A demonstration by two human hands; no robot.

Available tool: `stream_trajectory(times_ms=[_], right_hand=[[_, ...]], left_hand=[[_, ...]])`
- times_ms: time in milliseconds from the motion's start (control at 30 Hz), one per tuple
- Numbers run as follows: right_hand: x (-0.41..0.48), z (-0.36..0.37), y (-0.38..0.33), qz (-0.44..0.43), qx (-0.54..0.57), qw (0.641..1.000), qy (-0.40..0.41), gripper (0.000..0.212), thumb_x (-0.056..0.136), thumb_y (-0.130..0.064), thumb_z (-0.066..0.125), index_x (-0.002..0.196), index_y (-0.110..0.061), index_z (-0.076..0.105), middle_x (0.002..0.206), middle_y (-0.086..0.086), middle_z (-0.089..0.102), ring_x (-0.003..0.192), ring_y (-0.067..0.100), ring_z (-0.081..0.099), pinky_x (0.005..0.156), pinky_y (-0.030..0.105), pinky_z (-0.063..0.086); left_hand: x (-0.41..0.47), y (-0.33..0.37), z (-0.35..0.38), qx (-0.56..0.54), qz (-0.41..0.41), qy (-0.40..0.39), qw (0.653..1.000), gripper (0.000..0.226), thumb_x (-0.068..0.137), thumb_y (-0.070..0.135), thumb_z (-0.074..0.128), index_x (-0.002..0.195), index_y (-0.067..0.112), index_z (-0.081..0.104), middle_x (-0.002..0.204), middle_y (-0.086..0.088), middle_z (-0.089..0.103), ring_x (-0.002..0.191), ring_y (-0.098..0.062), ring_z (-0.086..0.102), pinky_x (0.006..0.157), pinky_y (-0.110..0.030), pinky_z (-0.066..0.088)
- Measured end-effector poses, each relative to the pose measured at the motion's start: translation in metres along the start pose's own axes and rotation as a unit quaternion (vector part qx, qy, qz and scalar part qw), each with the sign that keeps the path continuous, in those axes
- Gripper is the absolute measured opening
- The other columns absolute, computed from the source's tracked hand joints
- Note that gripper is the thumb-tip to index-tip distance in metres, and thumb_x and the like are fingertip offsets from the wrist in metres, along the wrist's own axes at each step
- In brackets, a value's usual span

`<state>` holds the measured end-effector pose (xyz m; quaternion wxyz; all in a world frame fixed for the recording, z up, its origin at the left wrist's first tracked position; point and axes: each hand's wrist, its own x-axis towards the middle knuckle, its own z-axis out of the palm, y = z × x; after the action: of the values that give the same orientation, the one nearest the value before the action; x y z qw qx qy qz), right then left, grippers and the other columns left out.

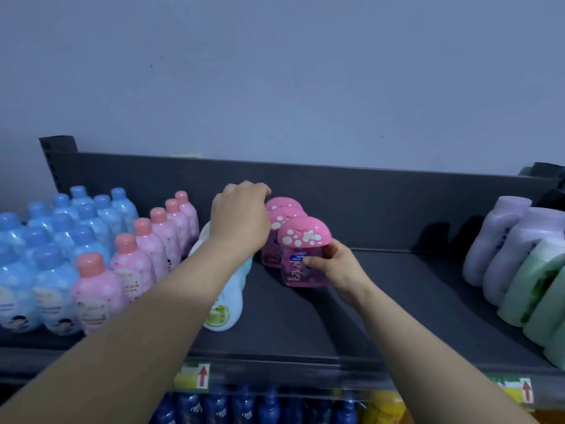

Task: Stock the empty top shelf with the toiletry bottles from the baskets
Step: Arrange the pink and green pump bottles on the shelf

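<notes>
On the dark top shelf [382, 304] stand three pink bottles with spotted mushroom-shaped caps in a row running back from the front. My right hand [334, 263] grips the front mushroom bottle [302, 255] by its body as it stands on the shelf. My left hand [240, 218] reaches over a row of white bottles [227, 304], fingers curled down on something behind the wrist; what it holds is hidden. The two rear mushroom bottles [282, 215] stand just right of that hand.
Blue-capped bottles [46, 258] and pink bottles with salmon caps [143, 249] fill the shelf's left part. Lilac bottles [504, 240] and green bottles [541, 289] stand at the right. A lower shelf holds dark blue bottles [244, 405] and a yellow one [385, 405].
</notes>
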<state>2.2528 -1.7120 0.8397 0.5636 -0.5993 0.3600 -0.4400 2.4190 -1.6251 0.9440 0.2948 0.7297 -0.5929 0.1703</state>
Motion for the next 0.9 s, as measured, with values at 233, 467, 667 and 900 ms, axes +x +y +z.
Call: stream_trajectory(times_ms=[233, 467, 667, 900], right_hand=[[0.016, 0.026, 0.017, 0.008, 0.04, 0.999, 0.014, 0.047, 0.079, 0.01, 0.069, 0.12, -0.011, 0.058, 0.112, 0.006, 0.07, 0.102, 0.023, 0.068, 0.084, 0.032, 0.056], [0.018, 0.03, 0.018, 0.003, -0.006, 1.0, 0.028, 0.036, 0.076, 0.003, 0.075, 0.106, -0.016, 0.065, 0.108, 0.007, 0.072, 0.101, 0.026, 0.068, 0.091, 0.041, 0.055], [0.016, 0.035, 0.019, -0.005, -0.015, 0.999, 0.036, 0.034, 0.078, 0.003, 0.074, 0.102, -0.018, 0.065, 0.106, 0.005, 0.071, 0.098, 0.023, 0.068, 0.091, 0.039, 0.054], [0.001, 0.039, 0.016, 0.002, -0.09, 0.993, 0.071, 0.038, 0.079, -0.002, 0.075, 0.114, -0.01, 0.063, 0.111, 0.004, 0.069, 0.099, 0.018, 0.066, 0.083, 0.022, 0.054]], left_hand=[[-0.01, -0.034, -0.005, 0.039, -0.017, -0.065, 0.997, 0.031, 0.09, 0.035, 0.051, 0.111, 0.018, 0.065, 0.11, -0.006, 0.063, 0.103, -0.03, 0.054, 0.084, -0.037, 0.044], [-0.014, -0.041, -0.003, -0.007, -0.037, -0.09, 0.995, 0.032, 0.09, 0.038, 0.051, 0.108, 0.016, 0.065, 0.106, -0.006, 0.063, 0.102, -0.028, 0.054, 0.079, -0.037, 0.048], [-0.014, -0.041, -0.005, -0.016, -0.03, -0.092, 0.995, 0.032, 0.09, 0.037, 0.05, 0.108, 0.015, 0.065, 0.105, -0.006, 0.063, 0.102, -0.028, 0.053, 0.074, -0.034, 0.043], [-0.019, -0.04, -0.007, -0.003, -0.011, -0.091, 0.996, 0.036, 0.09, 0.038, 0.049, 0.112, 0.013, 0.063, 0.113, -0.009, 0.061, 0.105, -0.03, 0.053, 0.078, -0.036, 0.043]])
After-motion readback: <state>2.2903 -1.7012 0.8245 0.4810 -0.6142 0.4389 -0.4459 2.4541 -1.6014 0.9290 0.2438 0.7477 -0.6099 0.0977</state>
